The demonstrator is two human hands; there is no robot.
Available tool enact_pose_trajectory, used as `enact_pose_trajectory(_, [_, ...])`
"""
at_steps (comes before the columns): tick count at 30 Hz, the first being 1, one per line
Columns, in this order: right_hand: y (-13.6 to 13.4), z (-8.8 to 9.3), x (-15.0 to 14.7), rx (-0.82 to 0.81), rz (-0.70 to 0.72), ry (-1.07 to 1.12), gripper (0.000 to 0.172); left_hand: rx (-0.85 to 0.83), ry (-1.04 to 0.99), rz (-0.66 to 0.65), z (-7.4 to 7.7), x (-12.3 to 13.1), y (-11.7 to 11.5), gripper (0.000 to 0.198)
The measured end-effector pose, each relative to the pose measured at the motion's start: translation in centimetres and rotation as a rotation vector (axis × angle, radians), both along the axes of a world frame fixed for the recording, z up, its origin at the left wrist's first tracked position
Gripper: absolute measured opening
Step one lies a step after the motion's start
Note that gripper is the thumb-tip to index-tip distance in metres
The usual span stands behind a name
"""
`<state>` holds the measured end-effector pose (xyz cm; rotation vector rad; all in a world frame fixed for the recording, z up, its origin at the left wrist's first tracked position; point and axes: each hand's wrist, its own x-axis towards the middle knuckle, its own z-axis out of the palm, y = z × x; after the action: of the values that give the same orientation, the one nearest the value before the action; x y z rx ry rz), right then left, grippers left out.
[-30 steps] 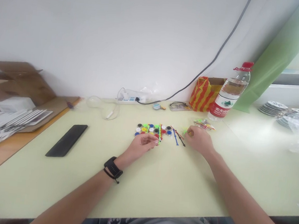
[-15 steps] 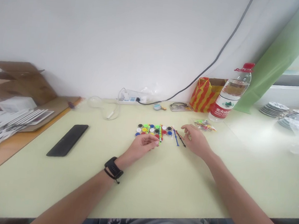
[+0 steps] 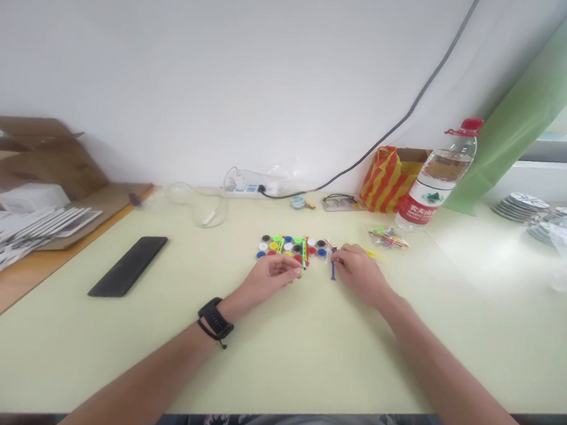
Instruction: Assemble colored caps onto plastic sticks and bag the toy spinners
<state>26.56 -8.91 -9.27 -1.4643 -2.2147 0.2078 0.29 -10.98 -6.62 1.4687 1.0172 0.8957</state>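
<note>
Small round discs [image 3: 288, 247] in white, black, green, yellow, red and blue lie in rows in the middle of the table. Thin coloured sticks lie across them, one a green stick [image 3: 305, 249]. My left hand [image 3: 278, 271] has thumb and fingers pinched at the near end of that green stick. Right of the discs, my right hand [image 3: 361, 273] is closed with its fingertips on a blue stick [image 3: 333, 270], whose near end sticks out below them. Beyond the right hand lies a yellow stick [image 3: 376, 254]. My right palm is hidden from view.
A bag of coloured pieces [image 3: 389, 237] lies behind my right hand. Farther back are a water bottle [image 3: 424, 192], a striped bag [image 3: 388, 181] and a power strip [image 3: 249, 186]. A black flat case [image 3: 128, 266] lies left, stacked discs [image 3: 520, 205] right.
My right hand has come left and down onto the blue stick, its fingers closing, and the stick has turned a little. A yellow stick now shows behind it. My left hand has stayed put.
</note>
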Motion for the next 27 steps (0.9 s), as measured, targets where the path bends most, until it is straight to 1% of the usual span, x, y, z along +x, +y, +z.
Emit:
enact_pose_trajectory(3, [-0.2, 0.2, 0.0, -0.007, 0.044, 0.057, 0.019, 0.005, -0.001, -0.001, -0.1, 0.0, 0.0, 0.03])
enact_pose_trajectory(8, [-0.6, 0.9, 0.2, 0.005, 0.088, 0.231, 0.011, -0.013, 0.001, -0.007, 0.0, -0.1, -0.1, 0.03])
enact_pose_trajectory(14, [-0.5, 1.1, 0.1, -0.022, 0.002, 0.368, 0.009, -0.005, -0.001, -0.007, 0.1, 0.0, -0.1, 0.029])
enact_pose_trajectory(19, [0.1, 1.3, 0.5, 0.009, -0.008, 0.529, 0.009, -0.011, 0.009, -0.025, 0.0, -0.2, 0.0, 0.03])
enact_pose_trajectory(21, [0.4, 1.3, 1.0, 0.012, -0.063, 0.547, 0.01, -0.02, 0.013, -0.029, -0.1, -0.3, 0.0, 0.031])
enact_pose_trajectory(23, [0.5, 1.5, 1.8, -0.02, -0.192, 0.515, 0.014, -0.026, 0.011, -0.028, 0.0, -0.3, -0.1, 0.031])
enact_pose_trajectory(25, [0.4, 1.7, 2.6, -0.121, -0.308, 0.421, 0.022, -0.029, 0.007, -0.027, 0.1, -0.3, -0.1, 0.031])
enact_pose_trajectory(26, [0.2, 1.9, 2.9, -0.195, -0.33, 0.358, 0.028, -0.03, 0.005, -0.024, 0.1, -0.3, -0.1, 0.031])
enact_pose_trajectory(27, [0.0, 2.0, 3.1, -0.276, -0.321, 0.29, 0.034, -0.032, 0.006, -0.023, 0.2, -0.3, -0.2, 0.031])
